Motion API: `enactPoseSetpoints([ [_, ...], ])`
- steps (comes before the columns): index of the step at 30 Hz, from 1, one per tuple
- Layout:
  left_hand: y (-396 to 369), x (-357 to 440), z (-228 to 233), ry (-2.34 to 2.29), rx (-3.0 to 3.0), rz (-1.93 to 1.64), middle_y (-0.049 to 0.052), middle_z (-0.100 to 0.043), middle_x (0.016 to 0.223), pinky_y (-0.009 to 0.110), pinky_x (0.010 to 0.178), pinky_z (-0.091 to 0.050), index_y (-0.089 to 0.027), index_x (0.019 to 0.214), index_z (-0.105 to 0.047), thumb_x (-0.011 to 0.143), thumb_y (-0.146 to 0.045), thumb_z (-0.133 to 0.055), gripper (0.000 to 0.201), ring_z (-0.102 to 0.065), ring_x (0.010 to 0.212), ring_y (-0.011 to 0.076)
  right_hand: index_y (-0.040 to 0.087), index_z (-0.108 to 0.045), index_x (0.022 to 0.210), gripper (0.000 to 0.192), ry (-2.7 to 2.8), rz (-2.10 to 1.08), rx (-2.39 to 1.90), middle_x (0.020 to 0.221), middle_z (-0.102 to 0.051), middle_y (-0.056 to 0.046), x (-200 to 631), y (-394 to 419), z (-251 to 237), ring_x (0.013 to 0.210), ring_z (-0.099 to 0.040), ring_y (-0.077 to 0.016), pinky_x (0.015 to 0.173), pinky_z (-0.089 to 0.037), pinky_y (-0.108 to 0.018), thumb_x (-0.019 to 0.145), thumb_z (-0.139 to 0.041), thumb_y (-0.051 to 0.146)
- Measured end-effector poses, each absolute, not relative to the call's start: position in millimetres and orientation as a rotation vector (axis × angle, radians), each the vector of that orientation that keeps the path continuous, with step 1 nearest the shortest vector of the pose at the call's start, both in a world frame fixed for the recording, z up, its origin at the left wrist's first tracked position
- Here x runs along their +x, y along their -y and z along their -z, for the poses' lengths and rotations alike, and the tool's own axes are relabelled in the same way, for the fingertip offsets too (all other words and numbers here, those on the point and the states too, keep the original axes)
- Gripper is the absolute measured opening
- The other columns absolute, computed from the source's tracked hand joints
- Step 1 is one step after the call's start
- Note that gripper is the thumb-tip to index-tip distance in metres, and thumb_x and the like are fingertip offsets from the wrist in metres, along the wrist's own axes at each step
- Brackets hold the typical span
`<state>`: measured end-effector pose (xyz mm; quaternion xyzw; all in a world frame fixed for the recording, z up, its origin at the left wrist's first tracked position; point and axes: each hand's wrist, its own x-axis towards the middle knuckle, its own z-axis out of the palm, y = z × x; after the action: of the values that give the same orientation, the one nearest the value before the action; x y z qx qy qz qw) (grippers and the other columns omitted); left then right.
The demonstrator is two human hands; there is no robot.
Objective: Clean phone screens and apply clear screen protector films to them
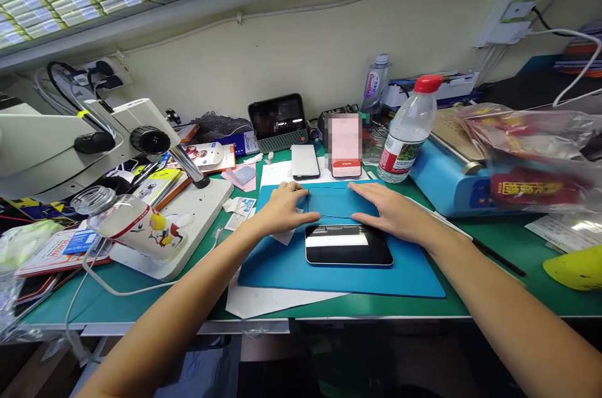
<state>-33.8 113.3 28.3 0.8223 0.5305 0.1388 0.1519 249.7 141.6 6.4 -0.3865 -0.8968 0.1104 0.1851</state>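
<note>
A clear screen protector [335,202], a see-through rectangle with thin dark edges, is held level between my two hands. My left hand [288,207] pinches its left end between thumb and fingers; a ring shows on one finger. At the opposite end, my right hand [389,209] grips it the same way. Just nearer to me, a phone [348,246] with a black glossy face and silver rim lies flat on the blue mat [291,269]. A bright reflection crosses its face. The protector is beyond the phone, above the mat.
Behind the mat are a silver phone [305,161], a lit phone [347,144] propped up and a small dark display [276,117]. A red-capped bottle [408,135] and a blue scale [437,175] stand right. Left are a microscope stand [207,204] and a glass jar [141,229].
</note>
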Motion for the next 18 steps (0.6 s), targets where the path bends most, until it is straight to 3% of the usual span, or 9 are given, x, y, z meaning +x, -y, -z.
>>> enactPoseSetpoints([
  [6, -115.1, -22.9, -40.0, -1.319, 2.122, -0.72, 0.012, -0.054, 0.144, 0.044, 0.108, -0.043, -0.024, 0.146, -0.049, 0.092, -0.05, -0.064, 0.061, -0.049, 0.134, 0.0297, 0.019, -0.05, 0.149, 0.073, 2.439, -0.384, -1.123, 0.146, -0.058, -0.017, 249.0, -138.0, -12.5, 0.134, -0.054, -0.0375, 0.11, -0.043, -0.059, 0.087, -0.063, 0.057],
  [10, -112.6, -3.3, -41.7, -1.177, 2.096, -0.851, 0.012, -0.053, 0.144, 0.043, 0.103, -0.047, -0.028, 0.153, -0.038, 0.089, -0.047, -0.071, 0.074, -0.052, 0.131, 0.0282, 0.02, -0.039, 0.155, 0.081, 2.28, -0.475, -1.095, 0.144, -0.06, -0.015, 247.1, -132.7, -15.2, 0.133, -0.055, -0.0366, 0.111, -0.044, -0.056, 0.086, -0.066, 0.052],
  [13, -113.0, 14.0, -35.0, -1.114, 2.074, -0.938, 0.013, -0.051, 0.147, 0.044, 0.103, -0.047, -0.026, 0.152, -0.039, 0.087, -0.047, -0.073, 0.076, -0.051, 0.132, 0.0287, 0.022, -0.031, 0.158, 0.089, 2.14, -0.642, -0.987, 0.142, -0.062, -0.014, 243.9, -128.8, -14.4, 0.131, -0.058, -0.0338, 0.111, -0.044, -0.054, 0.084, -0.07, 0.052],
  [18, -110.0, 30.6, -29.4, -0.993, 2.171, -1.084, 0.01, -0.056, 0.143, 0.045, 0.11, -0.042, -0.025, 0.139, -0.051, 0.089, -0.043, -0.073, 0.058, -0.053, 0.131, 0.0278, 0.026, -0.02, 0.162, 0.097, 2.035, -0.9, -0.806, 0.148, -0.057, -0.014, 237.8, -123.7, -14.2, 0.136, -0.054, -0.0313, 0.113, -0.042, -0.054, 0.084, -0.072, 0.051],
])
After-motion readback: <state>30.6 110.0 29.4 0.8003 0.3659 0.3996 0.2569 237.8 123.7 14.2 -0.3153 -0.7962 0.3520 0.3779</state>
